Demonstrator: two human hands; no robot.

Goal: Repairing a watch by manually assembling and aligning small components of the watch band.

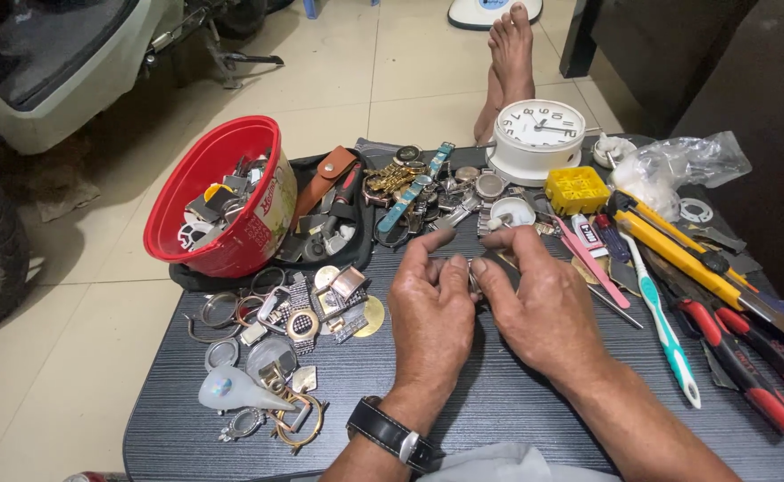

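My left hand (429, 308) and right hand (539, 303) meet fingertip to fingertip — both pinched narrow on a small metal watch part (472, 277) — lying between them, equally near.

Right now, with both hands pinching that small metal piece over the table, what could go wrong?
The small metal part sits between the fingertips of the left hand and right hand; if it slips, it could get lost among the loose watch parts nearby. The left forearm could also sweep the watch cases lying near the table edge onto the floor. The red bowl leans tilted and might spill.
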